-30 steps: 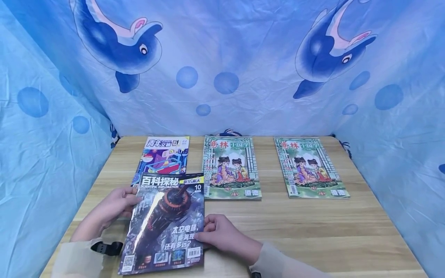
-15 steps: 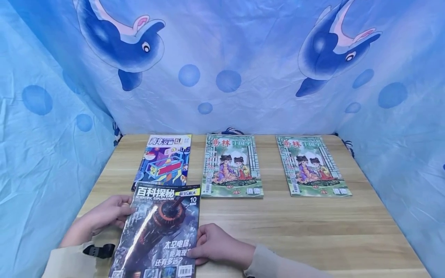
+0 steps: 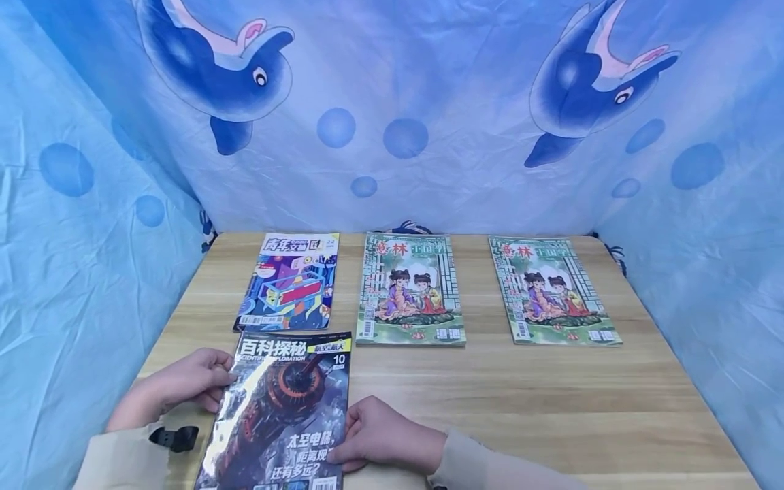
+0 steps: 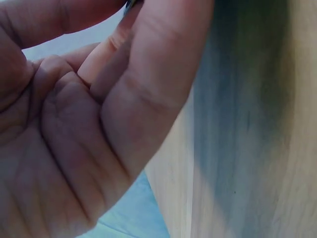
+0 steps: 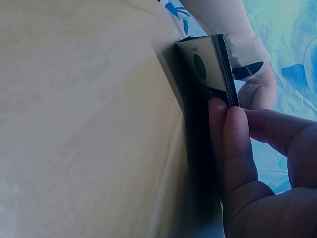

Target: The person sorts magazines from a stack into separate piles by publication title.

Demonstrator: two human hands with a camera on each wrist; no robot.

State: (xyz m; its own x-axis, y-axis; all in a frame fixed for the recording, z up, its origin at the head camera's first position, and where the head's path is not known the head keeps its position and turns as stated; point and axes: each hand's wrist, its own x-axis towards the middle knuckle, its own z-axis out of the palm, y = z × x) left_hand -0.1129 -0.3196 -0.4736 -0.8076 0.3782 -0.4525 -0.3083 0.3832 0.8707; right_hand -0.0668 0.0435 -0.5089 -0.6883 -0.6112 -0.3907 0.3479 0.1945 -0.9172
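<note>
You've got the dark magazine (image 3: pixel 278 408) pinched both sides: left hand (image 3: pixel 186 381) at its ten o'clock, right hand (image 3: pixel 382 435) at four, purple-covered magazine (image 3: pixel 290 289) towards twelve!

a wood-grain table (image 3: pixel 539 408) bore a row.
a youth digest magazine (image 3: pixel 288 289), a yilin magazine (image 3: pixel 412 292) and its twin (image 3: pixel 555 292) lay apart.

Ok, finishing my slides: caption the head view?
Left hand and right hand hold a Scientific Exploration magazine; three magazines lie beyond.

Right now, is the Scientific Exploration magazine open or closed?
Closed: the magazine shows its front cover in the head view, and the right hand pinches its pages together along one side.
</note>
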